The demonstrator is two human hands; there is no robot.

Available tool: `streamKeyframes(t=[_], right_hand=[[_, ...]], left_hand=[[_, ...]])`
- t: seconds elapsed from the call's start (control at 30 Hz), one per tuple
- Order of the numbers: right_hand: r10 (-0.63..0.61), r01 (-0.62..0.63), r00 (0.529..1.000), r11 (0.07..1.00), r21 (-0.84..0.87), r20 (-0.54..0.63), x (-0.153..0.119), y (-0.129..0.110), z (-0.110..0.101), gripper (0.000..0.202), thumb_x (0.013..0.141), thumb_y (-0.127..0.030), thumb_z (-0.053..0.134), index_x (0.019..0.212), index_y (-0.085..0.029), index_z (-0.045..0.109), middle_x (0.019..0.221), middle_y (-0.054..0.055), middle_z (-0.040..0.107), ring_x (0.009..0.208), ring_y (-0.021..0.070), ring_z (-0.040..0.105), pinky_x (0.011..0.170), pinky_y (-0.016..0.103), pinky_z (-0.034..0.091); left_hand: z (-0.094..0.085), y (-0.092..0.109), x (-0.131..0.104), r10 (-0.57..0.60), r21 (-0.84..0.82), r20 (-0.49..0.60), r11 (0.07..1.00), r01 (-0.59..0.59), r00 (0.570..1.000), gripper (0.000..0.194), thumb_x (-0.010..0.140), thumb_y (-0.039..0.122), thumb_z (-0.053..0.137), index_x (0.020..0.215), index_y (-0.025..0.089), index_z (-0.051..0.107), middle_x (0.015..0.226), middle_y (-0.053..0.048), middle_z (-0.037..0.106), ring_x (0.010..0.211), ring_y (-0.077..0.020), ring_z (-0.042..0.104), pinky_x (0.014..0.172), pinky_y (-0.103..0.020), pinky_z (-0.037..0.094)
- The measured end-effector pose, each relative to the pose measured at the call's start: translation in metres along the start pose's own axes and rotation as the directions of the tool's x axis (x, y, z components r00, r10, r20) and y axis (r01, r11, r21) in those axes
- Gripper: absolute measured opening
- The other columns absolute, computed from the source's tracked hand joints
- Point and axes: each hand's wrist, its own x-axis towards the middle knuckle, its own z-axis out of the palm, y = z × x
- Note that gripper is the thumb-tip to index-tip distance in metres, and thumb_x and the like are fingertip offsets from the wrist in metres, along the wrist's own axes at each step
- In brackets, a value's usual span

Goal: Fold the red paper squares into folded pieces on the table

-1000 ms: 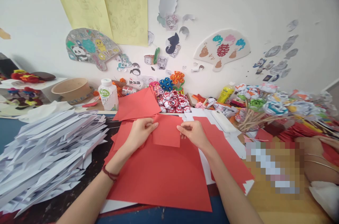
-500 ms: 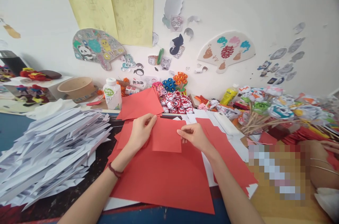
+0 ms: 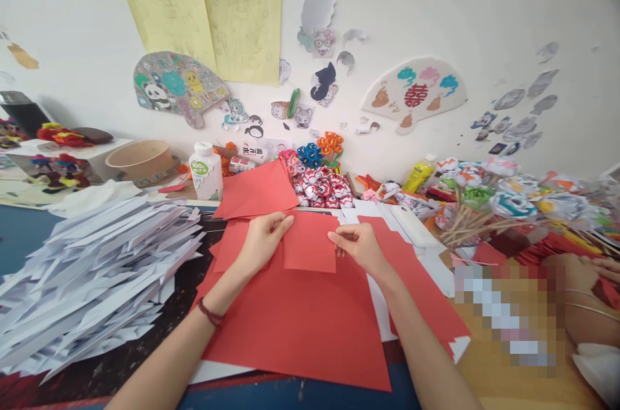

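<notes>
A small red paper square hangs between my two hands, over a large red sheet. My left hand pinches its upper left corner between thumb and fingers. At its right edge, my right hand holds it with thumb and forefinger. Behind my left hand a stack of red squares rests on the table, and more red paper lies beside my left wrist. Another red sheet is partly covered by my right forearm.
Folded white paper strips are heaped at the left. A white bottle and red-white paper pieces stand along the back. Paper flowers on sticks lie at the right, near another person's arm.
The small red square and both my hands have shifted slightly to the right, and the square sits a little higher. At the right edge the other person's hands have moved slightly.
</notes>
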Motion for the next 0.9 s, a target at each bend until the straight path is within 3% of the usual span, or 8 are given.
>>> streamKeyframes(t=[0.07, 0.23, 0.33, 0.5, 0.67, 0.8, 0.9], right_hand=[[-0.009, 0.009, 1.000, 1.000, 0.000, -0.022, 0.0003, 0.0015, -0.0004, 0.036, 0.081, -0.042, 0.064, 0.056, -0.016, 0.059, 0.049, 0.002, 0.058, 0.046, 0.0133, 0.054, 0.048, 0.024, 0.043], [-0.012, 0.012, 0.999, 1.000, 0.000, -0.031, 0.0011, 0.0050, -0.0003, 0.035, 0.082, -0.040, 0.064, 0.057, -0.016, 0.060, 0.050, 0.002, 0.059, 0.046, 0.0134, 0.055, 0.048, 0.024, 0.043], [-0.015, 0.015, 0.998, 1.000, 0.002, -0.064, 0.0017, 0.0055, 0.0004, 0.035, 0.081, -0.040, 0.064, 0.056, -0.016, 0.059, 0.049, 0.002, 0.057, 0.045, 0.0133, 0.054, 0.047, 0.024, 0.042], [-0.029, 0.028, 0.996, 1.000, -0.012, -0.084, 0.0024, 0.0046, 0.0006, 0.036, 0.082, -0.039, 0.064, 0.055, -0.016, 0.059, 0.049, 0.002, 0.059, 0.046, 0.0140, 0.055, 0.048, 0.024, 0.043], [-0.039, 0.045, 0.989, 0.998, 0.038, -0.145, 0.0027, 0.0042, -0.0012, 0.031, 0.081, -0.039, 0.065, 0.060, -0.015, 0.063, 0.050, 0.002, 0.058, 0.046, 0.0140, 0.055, 0.048, 0.025, 0.044], [-0.026, 0.036, 0.985, 0.998, 0.057, -0.169, 0.0031, 0.0043, -0.0012, 0.029, 0.080, -0.038, 0.066, 0.061, -0.015, 0.064, 0.051, 0.002, 0.058, 0.047, 0.0143, 0.056, 0.048, 0.025, 0.045], [-0.028, 0.039, 0.981, 0.998, 0.055, -0.191, 0.0034, 0.0048, -0.0009, 0.028, 0.080, -0.038, 0.067, 0.063, -0.015, 0.065, 0.051, 0.001, 0.058, 0.046, 0.0145, 0.056, 0.048, 0.025, 0.046]], left_hand=[[-0.0005, -0.0024, 0.0004, -0.001, -0.006, 0.054, 1.000, 0.002, 0.999, 0.040, 0.088, 0.043, 0.045, 0.058, 0.019, 0.034, 0.055, 0.005, 0.028, 0.052, -0.0094, 0.027, 0.051, -0.023, 0.019], [-0.0020, -0.0056, 0.0016, 0.010, 0.087, 0.050, 0.996, -0.014, 0.999, 0.039, 0.089, 0.039, 0.045, 0.058, 0.018, 0.031, 0.054, 0.005, 0.028, 0.052, -0.0089, 0.029, 0.052, -0.022, 0.020], [-0.0026, -0.0068, 0.0025, 0.007, 0.103, 0.118, 0.995, -0.020, 0.993, 0.039, 0.088, 0.040, 0.047, 0.059, 0.018, 0.032, 0.053, 0.006, 0.027, 0.051, -0.0085, 0.028, 0.051, -0.022, 0.020], [-0.0019, -0.0065, 0.0031, 0.057, 0.180, 0.040, 0.982, -0.063, 0.998, 0.035, 0.088, 0.035, 0.048, 0.059, 0.017, 0.039, 0.053, 0.005, 0.038, 0.053, -0.0094, 0.035, 0.053, -0.022, 0.023], [-0.0021, -0.0080, 0.0020, 0.063, 0.167, 0.120, 0.982, -0.083, 0.991, 0.032, 0.087, 0.035, 0.049, 0.061, 0.017, 0.043, 0.052, 0.005, 0.045, 0.051, -0.0096, 0.039, 0.054, -0.021, 0.026], [-0.0014, -0.0104, 0.0018, 0.077, 0.185, 0.077, 0.979, -0.090, 0.994, 0.030, 0.087, 0.033, 0.048, 0.062, 0.017, 0.045, 0.054, 0.004, 0.046, 0.053, -0.0099, 0.040, 0.054, -0.021, 0.027], [-0.0006, -0.0112, 0.0020, 0.065, 0.145, 0.127, 0.986, -0.084, 0.990, 0.031, 0.087, 0.034, 0.049, 0.061, 0.017, 0.045, 0.054, 0.004, 0.048, 0.051, -0.0097, 0.042, 0.053, -0.020, 0.028]])
